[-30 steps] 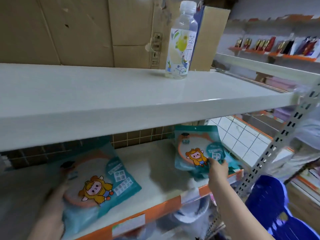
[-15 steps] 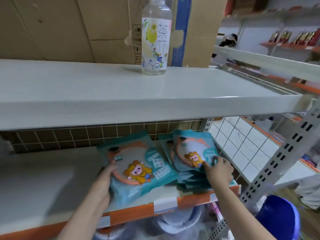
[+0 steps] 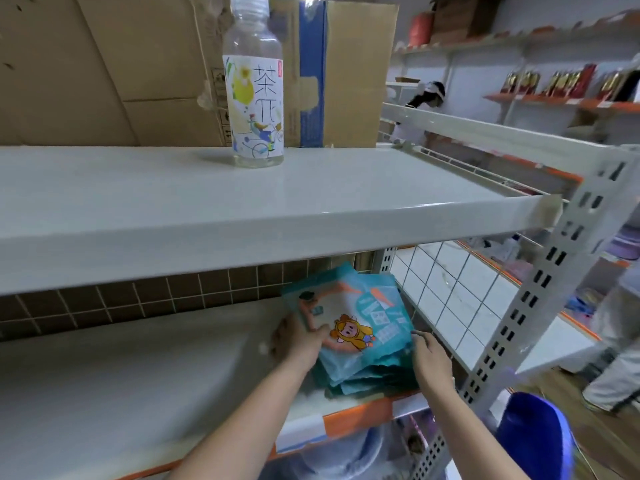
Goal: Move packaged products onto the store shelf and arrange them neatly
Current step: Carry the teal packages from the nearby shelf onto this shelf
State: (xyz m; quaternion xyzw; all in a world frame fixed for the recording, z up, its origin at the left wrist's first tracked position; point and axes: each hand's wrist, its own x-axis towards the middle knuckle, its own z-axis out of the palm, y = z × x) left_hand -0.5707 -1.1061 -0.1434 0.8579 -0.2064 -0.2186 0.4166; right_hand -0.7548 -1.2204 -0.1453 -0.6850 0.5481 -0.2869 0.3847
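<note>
Top packet [image 3: 349,327] flat, tilted rightward

The scene was evenly and softly lit from overhead, with a pale sheen on the upper shelf [image 3: 242,202] and a faint shadow at the base of the bottle [image 3: 254,88]. The space beneath that shelf was dimmer. Wide-angle distortion bent straight lines near the edges, and the lower corners were smeared with blur.

Packet now on the pile

My left hand [image 3: 298,344] slid the teal packet [image 3: 349,327] rightward onto the stack [image 3: 367,379].
</note>
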